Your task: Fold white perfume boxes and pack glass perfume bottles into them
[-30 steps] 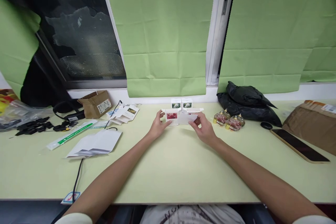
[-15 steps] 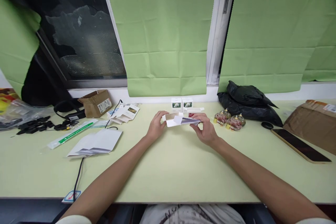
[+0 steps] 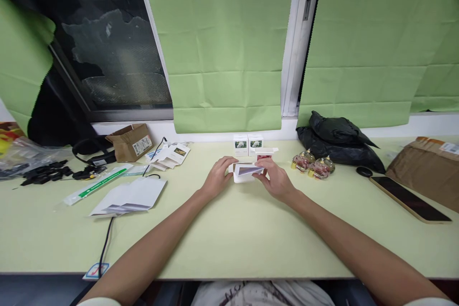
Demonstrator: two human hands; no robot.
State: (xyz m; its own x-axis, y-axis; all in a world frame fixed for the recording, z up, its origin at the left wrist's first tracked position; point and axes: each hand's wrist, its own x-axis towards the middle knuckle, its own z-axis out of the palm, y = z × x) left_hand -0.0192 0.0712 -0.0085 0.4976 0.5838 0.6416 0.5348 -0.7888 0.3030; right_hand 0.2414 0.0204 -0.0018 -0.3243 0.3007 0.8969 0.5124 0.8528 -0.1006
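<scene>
Between my two hands, above the middle of the table, is a small white cardboard box with its open side toward me and a flap inside. My left hand grips its left edge with bent fingers. On the opposite side, my right hand pinches the right edge between thumb and fingers. Just behind stands another white box with a red picture and a raised lid flap, partly covered by my right hand. Two small closed white boxes with a flower picture stand side by side farther back.
Several ornate glass bottles stand to the right, near black plastic bags, a phone and a brown parcel. Flattened white cartons, a black cable and a small brown carton lie left.
The flattish white carton has been opened out into a box shape and turned. My hands have come closer together around it.
</scene>
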